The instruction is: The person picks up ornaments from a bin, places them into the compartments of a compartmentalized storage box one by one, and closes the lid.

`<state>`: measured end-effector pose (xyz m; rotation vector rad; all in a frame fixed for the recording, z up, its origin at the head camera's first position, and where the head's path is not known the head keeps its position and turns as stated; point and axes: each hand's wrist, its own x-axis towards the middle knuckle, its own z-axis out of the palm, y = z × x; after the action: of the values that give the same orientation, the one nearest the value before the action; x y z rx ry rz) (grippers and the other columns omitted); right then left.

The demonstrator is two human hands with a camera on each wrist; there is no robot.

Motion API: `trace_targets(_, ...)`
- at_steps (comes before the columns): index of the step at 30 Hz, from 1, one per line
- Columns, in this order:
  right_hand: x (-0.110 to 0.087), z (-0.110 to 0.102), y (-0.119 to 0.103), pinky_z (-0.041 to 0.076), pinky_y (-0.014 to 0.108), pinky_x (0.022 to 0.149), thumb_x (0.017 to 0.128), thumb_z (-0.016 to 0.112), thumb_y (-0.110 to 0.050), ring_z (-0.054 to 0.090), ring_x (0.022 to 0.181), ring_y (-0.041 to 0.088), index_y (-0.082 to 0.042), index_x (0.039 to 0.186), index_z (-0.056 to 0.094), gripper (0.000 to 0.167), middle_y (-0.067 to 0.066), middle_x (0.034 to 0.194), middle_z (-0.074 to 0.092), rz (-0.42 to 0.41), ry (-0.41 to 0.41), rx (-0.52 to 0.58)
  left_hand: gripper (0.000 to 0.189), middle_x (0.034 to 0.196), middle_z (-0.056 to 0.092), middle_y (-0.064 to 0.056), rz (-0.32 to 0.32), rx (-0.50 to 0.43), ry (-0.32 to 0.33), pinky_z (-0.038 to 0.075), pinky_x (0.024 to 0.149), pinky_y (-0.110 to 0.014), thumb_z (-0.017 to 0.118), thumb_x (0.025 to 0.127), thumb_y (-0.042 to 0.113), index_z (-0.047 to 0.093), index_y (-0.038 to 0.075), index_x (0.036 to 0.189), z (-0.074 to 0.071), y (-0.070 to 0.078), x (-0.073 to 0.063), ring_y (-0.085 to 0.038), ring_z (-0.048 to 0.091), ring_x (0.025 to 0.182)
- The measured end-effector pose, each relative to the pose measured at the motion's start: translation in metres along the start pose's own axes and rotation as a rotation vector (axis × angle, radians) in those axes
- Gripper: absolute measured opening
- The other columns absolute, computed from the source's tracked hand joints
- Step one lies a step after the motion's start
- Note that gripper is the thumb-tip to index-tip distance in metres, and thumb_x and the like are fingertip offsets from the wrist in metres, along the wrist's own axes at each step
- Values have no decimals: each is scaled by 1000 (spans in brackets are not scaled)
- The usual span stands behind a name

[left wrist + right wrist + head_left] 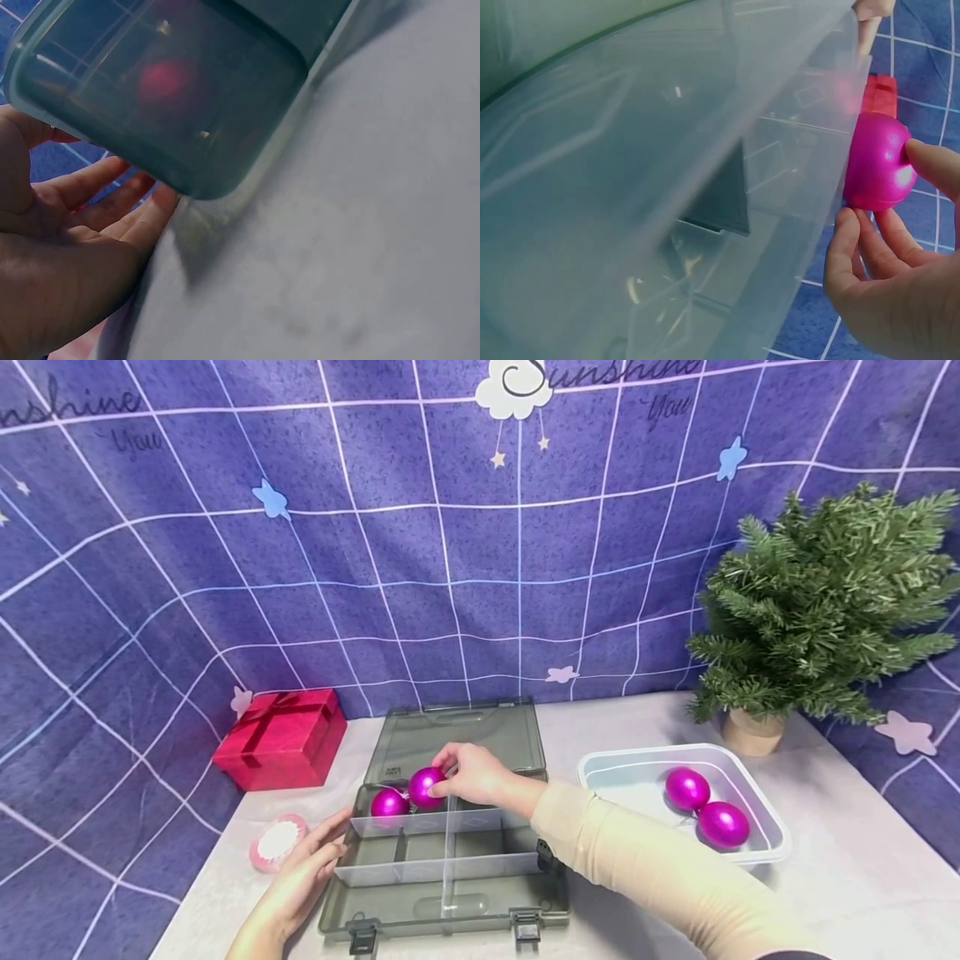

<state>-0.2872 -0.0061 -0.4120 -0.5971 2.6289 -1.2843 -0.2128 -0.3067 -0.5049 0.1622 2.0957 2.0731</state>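
Near the far left corner of the white-covered table [562, 727] sits a red gift box [281, 747], with a round pink-and-white item [279, 843] by the left edge. The left hand [303, 868] rests against the left wall of the divided case [405, 931], fingers loosely extended, gripping nothing; it seems to be steadying it. The case lies mid-table, its lid [465, 739] folded back toward the far edge. One magenta ball [390, 803] sits in the far left compartment. Just right of it, at that compartment's right end, the right hand [476, 774] pinches a second ball [424, 787] between thumb and fingers, parted only by the ball's width.

The step in hand looks like seating this ball beside the first; the next move calls for lowering it clear of the divider, then easing the pinch.

Farther right, a white tub [630, 785] holds two more balls [723, 825], both toward its right wall. A potted tree [821, 610] stands at the table's far right corner.
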Motion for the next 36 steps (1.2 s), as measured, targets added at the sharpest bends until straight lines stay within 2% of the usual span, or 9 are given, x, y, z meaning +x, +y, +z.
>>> trace_targets(5, 0, 3, 6, 49, 33, 87, 81, 85, -17, 64, 92, 15, -7, 106, 69, 31, 1, 99, 70, 7, 0, -37, 62, 162, 18, -30, 12, -9, -11, 39, 98, -13, 46, 100, 0, 22, -8, 158, 1, 0, 1, 6, 47, 122)
trace_targets(11, -1, 4, 8, 49, 34, 91, 83, 80, -7, 62, 90, 15, -1, 110, 68, 30, 6, 101, 70, 7, -16, -1, 62, 161, 18, -30, 12, -13, -15, 39, 98, -13, 46, 100, 0, 22, -8, 158, 2, 2, 2, 6, 48, 122)
trace_targets(16, -3, 3, 8, 49, 35, 91, 83, 80, -7, 62, 90, 16, -4, 107, 68, 27, 6, 102, 71, 19, -18, 8, 62, 161, 19, -29, 9, -13, -16, 39, 98, -13, 45, 101, 0, 22, -8, 158, 4, 2, 2, 6, 49, 121)
trace_targets(23, -5, -4, 7, 48, 39, 96, 85, 78, -9, 65, 101, 22, -6, 107, 69, 25, 8, 107, 71, 17, -20, -12, 61, 161, 19, -28, 25, -5, -17, 38, 97, -12, 45, 102, 1, 22, -9, 157, 3, 0, 1, 9, 47, 121)
trace_targets(26, -10, -9, 4, 51, 35, 91, 86, 77, -8, 66, 99, 22, -5, 108, 69, 25, 8, 107, 71, -6, -19, 6, 61, 161, 18, -29, 24, -7, -15, 38, 97, -12, 45, 102, 1, 22, -9, 157, 3, -1, 0, 8, 47, 121)
trace_targets(31, -21, -21, -8, 54, 25, 74, 87, 74, -4, 68, 88, 19, -3, 109, 69, 23, 6, 102, 71, -61, -26, 107, 61, 160, 17, -29, 34, -3, -19, 38, 97, -11, 45, 102, 0, 21, -10, 157, 2, -1, 0, 9, 47, 121)
trace_targets(36, -38, -34, -19, 53, 24, 79, 88, 71, -5, 67, 89, 18, -5, 111, 69, 23, 6, 103, 71, -128, -55, 142, 60, 159, 19, -28, 40, 6, -6, 38, 96, -12, 46, 102, 1, 23, -11, 156, 3, -1, 0, 7, 48, 121)
